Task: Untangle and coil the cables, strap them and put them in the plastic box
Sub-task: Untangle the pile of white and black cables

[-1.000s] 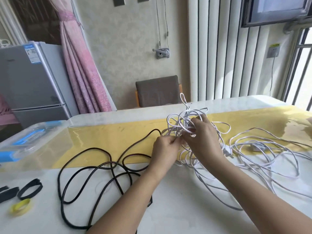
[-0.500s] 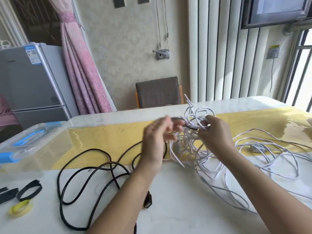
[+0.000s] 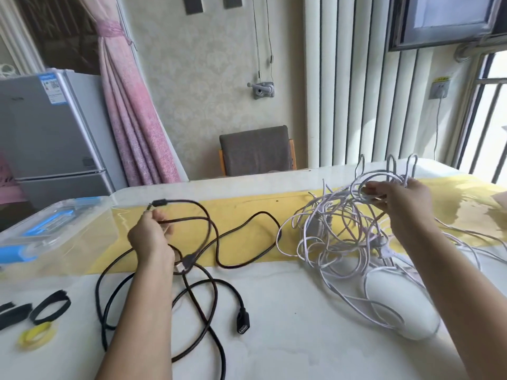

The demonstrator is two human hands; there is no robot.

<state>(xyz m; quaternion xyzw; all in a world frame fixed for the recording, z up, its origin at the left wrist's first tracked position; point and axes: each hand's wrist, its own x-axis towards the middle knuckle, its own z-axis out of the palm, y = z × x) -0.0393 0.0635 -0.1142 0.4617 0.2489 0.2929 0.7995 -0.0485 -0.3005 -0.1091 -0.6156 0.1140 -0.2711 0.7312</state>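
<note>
Above the yellow mat (image 3: 247,207), the left hand (image 3: 151,238) pinches the black USB cable (image 3: 242,323). The right hand (image 3: 403,201) grips the white cable tangle (image 3: 337,237). Pull slowly, so knots stay loose.

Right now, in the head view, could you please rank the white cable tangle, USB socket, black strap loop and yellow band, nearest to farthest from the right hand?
1. white cable tangle: in the right hand.
2. USB socket: mid-table, leftward.
3. black strap loop: far left.
4. yellow band: just past the loop.

The black cable (image 3: 242,320) has been pulled by the left hand (image 3: 149,238) toward the table's (image 3: 288,341) left edge, the white tangle (image 3: 333,234) by the right hand (image 3: 402,200) rightward.
</note>
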